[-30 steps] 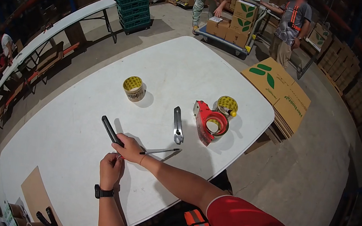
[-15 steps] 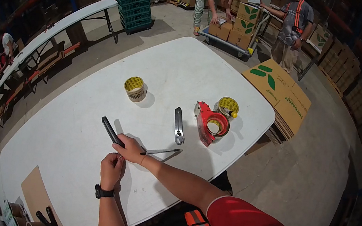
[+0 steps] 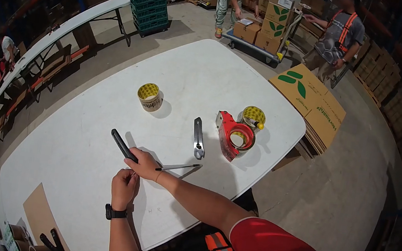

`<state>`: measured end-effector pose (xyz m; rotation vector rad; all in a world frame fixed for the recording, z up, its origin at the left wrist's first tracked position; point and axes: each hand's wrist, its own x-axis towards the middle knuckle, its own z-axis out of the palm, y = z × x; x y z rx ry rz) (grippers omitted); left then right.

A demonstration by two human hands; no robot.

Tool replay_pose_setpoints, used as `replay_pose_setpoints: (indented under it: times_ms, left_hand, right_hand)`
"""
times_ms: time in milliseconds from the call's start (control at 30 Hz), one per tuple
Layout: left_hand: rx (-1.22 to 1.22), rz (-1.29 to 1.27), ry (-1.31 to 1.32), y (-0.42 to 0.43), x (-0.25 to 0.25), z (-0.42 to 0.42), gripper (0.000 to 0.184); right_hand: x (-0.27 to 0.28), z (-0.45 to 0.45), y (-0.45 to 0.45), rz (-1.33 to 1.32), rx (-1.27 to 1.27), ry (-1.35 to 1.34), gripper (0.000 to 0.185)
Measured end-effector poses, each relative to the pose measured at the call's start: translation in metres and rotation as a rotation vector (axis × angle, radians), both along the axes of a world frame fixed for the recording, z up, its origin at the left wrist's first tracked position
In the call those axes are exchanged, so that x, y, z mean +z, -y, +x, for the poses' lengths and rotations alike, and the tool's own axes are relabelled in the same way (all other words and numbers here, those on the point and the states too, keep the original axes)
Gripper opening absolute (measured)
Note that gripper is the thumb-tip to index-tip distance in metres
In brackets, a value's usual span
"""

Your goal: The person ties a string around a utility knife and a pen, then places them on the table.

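Note:
My right hand (image 3: 145,164) is closed around a black-handled box cutter (image 3: 124,144), which points up and left over the white table (image 3: 106,107). Right below it, my left hand (image 3: 123,186), with a black watch at the wrist, has its fingers pinched together; what they hold is hidden. A thin dark pen (image 3: 179,167) sticks out beside my right wrist; whether it lies on the table or is held I cannot tell. Beyond it lies a silver and black metal tool (image 3: 199,138). Farther right sits a red tape dispenser (image 3: 225,134) against a tape roll (image 3: 253,116).
Another tape roll (image 3: 150,98) stands mid-table. Flat cardboard boxes (image 3: 312,100) are stacked off the right corner. Two people stand by a cart (image 3: 253,48) with boxes. Green crates (image 3: 148,7) and a long table (image 3: 60,31) are at left. Cardboard (image 3: 47,217) lies near left.
The person at the back right has drawn a hand away from the stacked boxes and moved right. My hands and the box cutter are almost still.

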<state>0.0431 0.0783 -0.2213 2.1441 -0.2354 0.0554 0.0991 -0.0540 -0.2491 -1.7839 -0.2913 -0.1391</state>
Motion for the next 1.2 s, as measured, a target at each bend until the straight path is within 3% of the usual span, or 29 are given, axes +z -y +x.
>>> replay_pose_setpoints:
  times_ms: [1200]
  left_hand:
    - [-0.015,0.033,0.006,-0.0001,-0.0001,-0.0002,0.013]
  right_hand:
    - [0.0022,-0.0008,0.0002,0.005,0.011,0.021,0.028]
